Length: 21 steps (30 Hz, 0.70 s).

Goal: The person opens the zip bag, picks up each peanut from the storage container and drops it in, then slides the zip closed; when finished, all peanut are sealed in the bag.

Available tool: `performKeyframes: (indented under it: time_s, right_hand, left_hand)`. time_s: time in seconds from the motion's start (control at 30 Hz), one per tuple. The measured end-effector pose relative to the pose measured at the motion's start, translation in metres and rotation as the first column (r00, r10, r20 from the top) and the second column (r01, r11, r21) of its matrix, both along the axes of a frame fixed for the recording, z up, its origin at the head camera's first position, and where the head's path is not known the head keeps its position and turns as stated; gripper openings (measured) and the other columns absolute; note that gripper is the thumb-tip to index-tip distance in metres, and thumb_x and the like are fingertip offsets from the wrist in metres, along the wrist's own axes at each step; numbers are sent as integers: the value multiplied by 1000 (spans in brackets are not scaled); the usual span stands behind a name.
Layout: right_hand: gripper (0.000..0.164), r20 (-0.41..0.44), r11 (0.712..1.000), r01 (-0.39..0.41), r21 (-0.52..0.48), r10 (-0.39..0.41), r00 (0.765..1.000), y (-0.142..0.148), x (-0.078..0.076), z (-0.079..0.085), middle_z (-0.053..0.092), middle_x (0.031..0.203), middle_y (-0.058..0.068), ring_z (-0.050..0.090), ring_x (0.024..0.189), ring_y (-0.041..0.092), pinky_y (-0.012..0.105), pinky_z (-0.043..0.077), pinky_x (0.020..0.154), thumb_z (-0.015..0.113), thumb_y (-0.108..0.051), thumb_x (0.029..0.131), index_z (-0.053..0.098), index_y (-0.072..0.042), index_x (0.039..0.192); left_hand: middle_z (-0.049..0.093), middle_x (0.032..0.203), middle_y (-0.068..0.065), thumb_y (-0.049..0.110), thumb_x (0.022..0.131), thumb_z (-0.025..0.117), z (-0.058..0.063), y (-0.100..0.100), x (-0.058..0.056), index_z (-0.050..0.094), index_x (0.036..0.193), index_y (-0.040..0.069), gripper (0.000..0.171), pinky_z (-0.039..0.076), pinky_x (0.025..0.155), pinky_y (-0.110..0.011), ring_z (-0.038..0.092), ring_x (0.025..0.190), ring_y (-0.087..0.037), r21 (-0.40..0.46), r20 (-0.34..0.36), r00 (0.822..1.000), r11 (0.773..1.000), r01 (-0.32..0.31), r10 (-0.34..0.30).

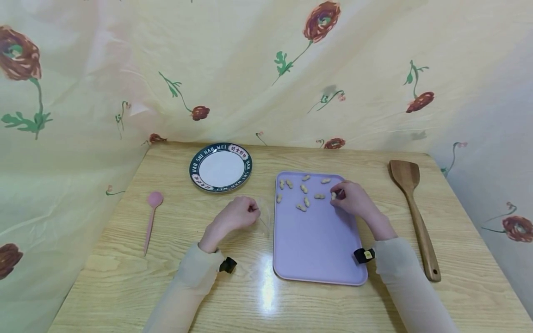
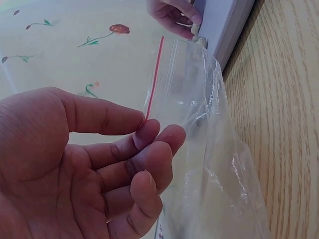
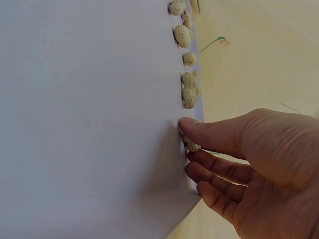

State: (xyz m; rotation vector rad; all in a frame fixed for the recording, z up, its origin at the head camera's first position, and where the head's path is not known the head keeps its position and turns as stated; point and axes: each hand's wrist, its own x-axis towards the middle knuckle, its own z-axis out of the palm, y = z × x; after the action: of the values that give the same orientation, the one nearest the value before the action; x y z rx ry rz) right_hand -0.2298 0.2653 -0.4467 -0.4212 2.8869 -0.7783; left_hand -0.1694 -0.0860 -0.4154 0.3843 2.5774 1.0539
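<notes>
From left to right on the wood-grain tabletop (image 1: 137,291), we first find a pink spoon (image 1: 155,200), its bowl pointing away from the person. Next, farther back, we see a round plate (image 1: 221,170) with a dark, lettered rim. In front of the plate we note the left hand (image 1: 233,216), whose fingers are clamped on a clear plastic bag (image 2: 199,149); in the left wrist view, thumb and forefinger meet at the end of its red strip (image 2: 156,79). The bag hangs between this hand and a lilac tray (image 1: 318,249); we cannot tell whether it touches the tray's edge.

Toward the far end of the tray, we count nine loose peanuts (image 1: 304,188), well apart from its near edge. To their right, over the tray's far right part, the right hand (image 1: 354,199) has its thumb and fingers clamped on one further peanut (image 3: 192,145); we cannot tell whether this peanut rests on the tray. At far right, we observe a wooden spatula (image 1: 416,217), its blade pointing away from the person. Behind the tabletop we see a flower-patterned cloth (image 1: 245,60).
</notes>
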Motion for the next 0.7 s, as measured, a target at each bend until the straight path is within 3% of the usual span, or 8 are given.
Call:
performKeyframes:
  time_s: [0.7]
  right_hand:
    - [31,10,1000,1,1,-1,1000,0,1,1,64,99,18,61,87,29,43,52,74,75,-4,86,67,8,114]
  left_hand:
    - [57,72,-2,9,95,57,-2,1,-1,66,84,7,15,41,59,-26,51,64,-15,-19,3,1000,1000,0,0]
